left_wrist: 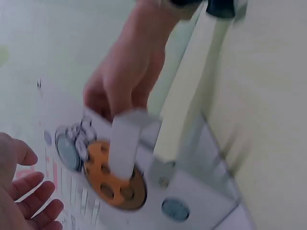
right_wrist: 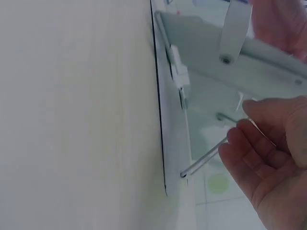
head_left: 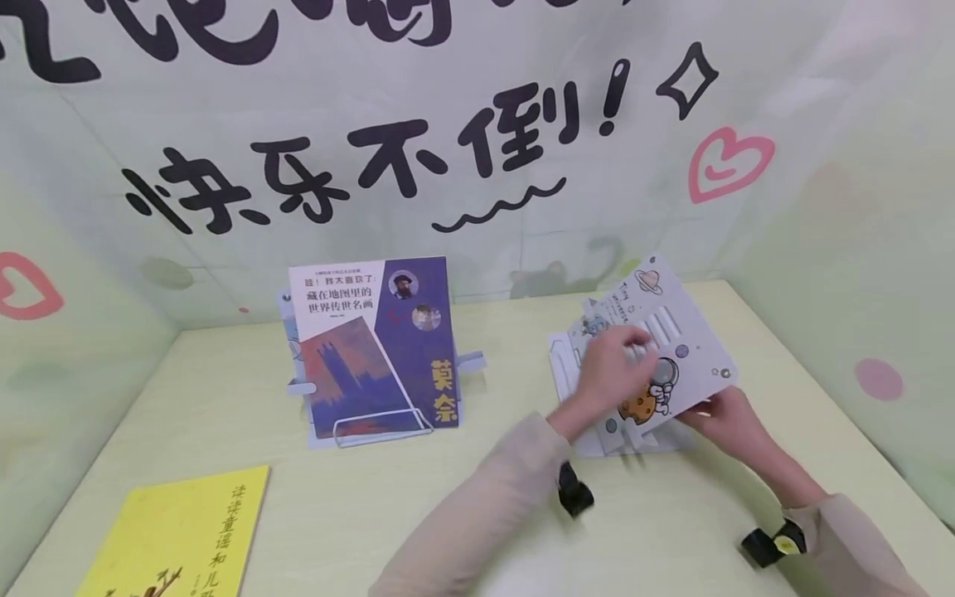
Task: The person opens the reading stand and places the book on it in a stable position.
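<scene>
A white book stand (head_left: 690, 327) printed with an astronaut and planets stands at the right, its panel tilted above its base plate. My left hand (head_left: 615, 369) is in front of the panel, by its slots; in the left wrist view its fingers (left_wrist: 41, 196) are loosely bent with nothing between them. My right hand (head_left: 727, 419) reaches behind the panel's lower right edge. In the right wrist view, its bent fingers and thumb (right_wrist: 268, 115) hold the stand at a thin wire support (right_wrist: 206, 157) that rises from the base. A page clip (left_wrist: 125, 148) sticks out along the panel's lower edge.
To the left, a purple and white book (head_left: 376, 348) leans on another stand, behind a wire holder (head_left: 380, 427) and side clips. A yellow book (head_left: 179, 531) lies flat at the table's front left. A printed backdrop (head_left: 418, 108) rises behind the pale table (head_left: 515, 332).
</scene>
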The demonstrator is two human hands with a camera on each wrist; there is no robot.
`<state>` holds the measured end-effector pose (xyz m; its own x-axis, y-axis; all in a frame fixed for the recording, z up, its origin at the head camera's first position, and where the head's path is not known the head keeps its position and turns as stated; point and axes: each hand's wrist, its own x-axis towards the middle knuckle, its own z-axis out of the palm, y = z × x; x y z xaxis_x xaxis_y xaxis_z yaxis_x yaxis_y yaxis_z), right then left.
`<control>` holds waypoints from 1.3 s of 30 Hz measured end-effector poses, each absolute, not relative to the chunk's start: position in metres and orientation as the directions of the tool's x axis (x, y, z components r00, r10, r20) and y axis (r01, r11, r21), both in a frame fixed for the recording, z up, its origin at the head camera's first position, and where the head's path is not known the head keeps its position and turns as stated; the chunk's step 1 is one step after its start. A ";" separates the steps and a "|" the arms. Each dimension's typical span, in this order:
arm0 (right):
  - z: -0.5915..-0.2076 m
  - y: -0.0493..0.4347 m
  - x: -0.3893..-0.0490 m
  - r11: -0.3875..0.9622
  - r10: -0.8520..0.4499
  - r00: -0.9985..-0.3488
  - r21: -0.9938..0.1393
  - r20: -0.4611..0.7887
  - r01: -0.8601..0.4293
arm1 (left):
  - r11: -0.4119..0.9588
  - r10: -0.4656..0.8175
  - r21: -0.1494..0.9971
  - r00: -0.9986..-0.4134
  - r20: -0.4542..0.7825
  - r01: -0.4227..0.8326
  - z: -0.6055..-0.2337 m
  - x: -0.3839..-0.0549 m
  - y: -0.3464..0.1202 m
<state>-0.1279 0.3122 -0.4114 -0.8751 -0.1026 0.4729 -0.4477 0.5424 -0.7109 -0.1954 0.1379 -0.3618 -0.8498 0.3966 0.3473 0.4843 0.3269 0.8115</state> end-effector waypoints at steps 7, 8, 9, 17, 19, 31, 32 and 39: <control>-0.408 0.299 -0.105 0.399 -0.174 -0.937 -0.848 0.304 -0.349 | 0.437 0.279 0.830 -0.930 0.240 0.346 -0.370 -0.269 0.131; -0.408 0.297 -0.103 0.394 -0.171 -0.940 -0.854 0.294 -0.339 | 0.447 0.287 0.822 -0.927 0.243 0.354 -0.372 -0.275 0.131; -0.409 0.295 -0.102 0.398 -0.165 -0.943 -0.855 0.289 -0.332 | 0.453 0.300 0.814 -0.922 0.244 0.363 -0.374 -0.280 0.131; -0.411 0.279 -0.099 0.502 -0.004 -0.964 -0.834 0.265 -0.231 | 0.441 0.399 0.805 -0.890 0.221 0.398 -0.379 -0.298 0.140; -0.411 0.278 -0.097 0.507 0.018 -0.967 -0.836 0.254 -0.210 | 0.445 0.412 0.810 -0.891 0.193 0.382 -0.379 -0.297 0.143; -0.406 0.272 -0.094 0.529 0.084 -0.965 -0.832 0.250 -0.170 | 0.479 0.466 0.798 -0.876 0.120 0.364 -0.370 -0.300 0.139; -0.405 0.273 -0.094 0.527 0.083 -0.967 -0.834 0.242 -0.164 | 0.482 0.452 0.805 -0.885 0.110 0.346 -0.369 -0.301 0.137; -0.402 0.289 -0.095 0.508 0.106 -0.975 -0.854 0.195 -0.115 | 0.514 0.324 0.821 -0.942 0.085 0.251 -0.367 -0.301 0.124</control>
<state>-0.0952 0.2894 -0.4015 -0.9752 0.1058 0.1946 -0.1153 0.5078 -0.8537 -0.3007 0.1244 -0.3668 -0.9422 0.3241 0.0847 0.2505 0.5138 0.8205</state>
